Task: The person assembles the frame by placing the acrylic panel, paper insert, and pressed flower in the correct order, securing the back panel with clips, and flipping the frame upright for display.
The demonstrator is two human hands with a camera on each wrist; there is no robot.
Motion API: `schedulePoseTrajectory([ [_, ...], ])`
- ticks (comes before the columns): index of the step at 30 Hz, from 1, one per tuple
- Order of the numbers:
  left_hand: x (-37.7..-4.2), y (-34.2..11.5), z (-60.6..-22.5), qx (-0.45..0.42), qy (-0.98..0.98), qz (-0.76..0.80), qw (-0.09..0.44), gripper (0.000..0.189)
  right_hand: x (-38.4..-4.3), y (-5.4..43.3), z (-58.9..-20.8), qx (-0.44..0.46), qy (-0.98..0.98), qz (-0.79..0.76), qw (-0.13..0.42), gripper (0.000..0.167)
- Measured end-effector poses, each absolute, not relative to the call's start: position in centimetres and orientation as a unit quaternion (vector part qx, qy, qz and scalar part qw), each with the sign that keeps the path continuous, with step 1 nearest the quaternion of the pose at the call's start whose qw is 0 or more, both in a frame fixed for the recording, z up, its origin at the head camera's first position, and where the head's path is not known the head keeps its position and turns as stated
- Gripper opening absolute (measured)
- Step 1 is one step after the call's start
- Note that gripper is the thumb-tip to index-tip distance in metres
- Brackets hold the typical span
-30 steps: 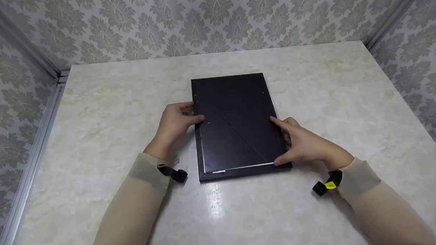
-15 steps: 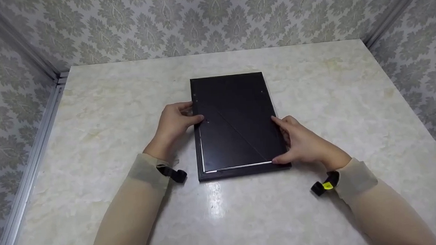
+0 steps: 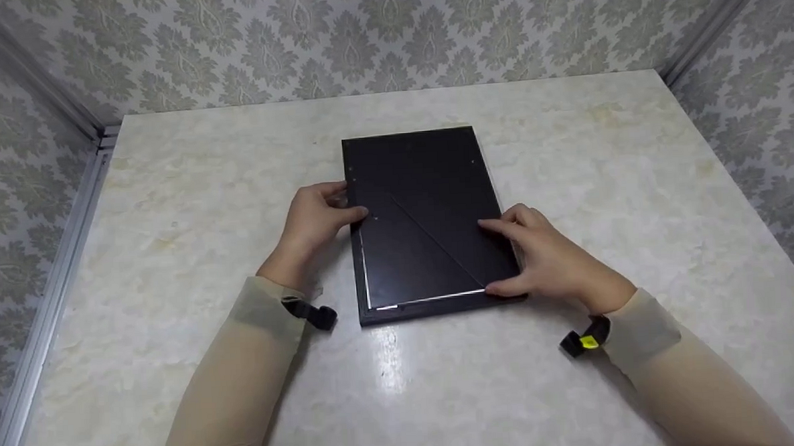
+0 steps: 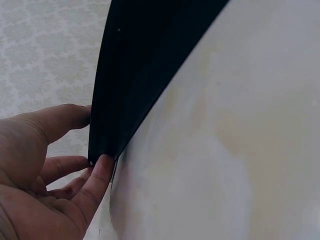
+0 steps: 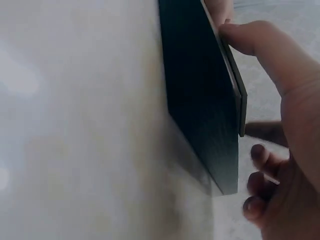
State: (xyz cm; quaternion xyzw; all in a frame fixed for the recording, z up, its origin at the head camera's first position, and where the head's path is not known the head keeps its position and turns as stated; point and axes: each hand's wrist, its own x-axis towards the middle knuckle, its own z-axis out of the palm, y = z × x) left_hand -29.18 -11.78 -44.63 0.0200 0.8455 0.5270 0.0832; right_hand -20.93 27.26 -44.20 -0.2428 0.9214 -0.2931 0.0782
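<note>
A black picture frame (image 3: 441,307) lies back side up on the table in the head view. Its black backing board (image 3: 424,235) has a slanted crease, and a bright strip shows along its near and left edges. My left hand (image 3: 310,220) pinches the frame's left side, thumb on top and fingers against the outer edge, as the left wrist view confirms. At the near right corner, my right hand (image 3: 546,257) touches the board: the thumb is at its near edge, the index finger over its surface. In the right wrist view, other fingers (image 5: 257,185) are bent beside the frame.
The marbled pale table (image 3: 194,171) stretches around the frame. Patterned wall panels (image 3: 389,35) stand behind and on both sides, with metal rails (image 3: 46,319) at the left. Each wrist wears a black strap camera (image 3: 314,314).
The right index finger has shifted from the frame's right edge inward onto the board, and the right thumb slid slightly left. My left hand keeps its grip; the whole scene shifted slightly up.
</note>
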Motion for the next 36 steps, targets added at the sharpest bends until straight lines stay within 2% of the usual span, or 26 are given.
schedulePoseTrajectory([
  [9,-29.2,-11.8,-44.4,0.023,0.845,0.526,0.089,0.069,-20.5,24.6,-44.3,-0.414,0.882,-0.200,-0.104,0.056],
  [19,-29.3,-12.0,-44.5,0.036,0.843,0.529,0.090,0.066,-20.3,24.0,-44.9,-0.491,0.825,-0.157,-0.232,0.023],
  [24,-29.3,-12.1,-44.6,0.047,0.846,0.525,0.081,0.057,-20.2,23.9,-44.9,-0.517,0.803,-0.145,-0.259,0.012],
  [31,-29.4,-12.0,-44.5,0.049,0.843,0.529,0.079,0.055,-20.0,23.9,-44.5,-0.503,0.814,-0.169,-0.237,0.019],
  [36,-29.4,-12.0,-44.6,0.053,0.841,0.532,0.079,0.050,-19.7,23.0,-43.8,-0.489,0.835,-0.132,-0.217,0.023],
])
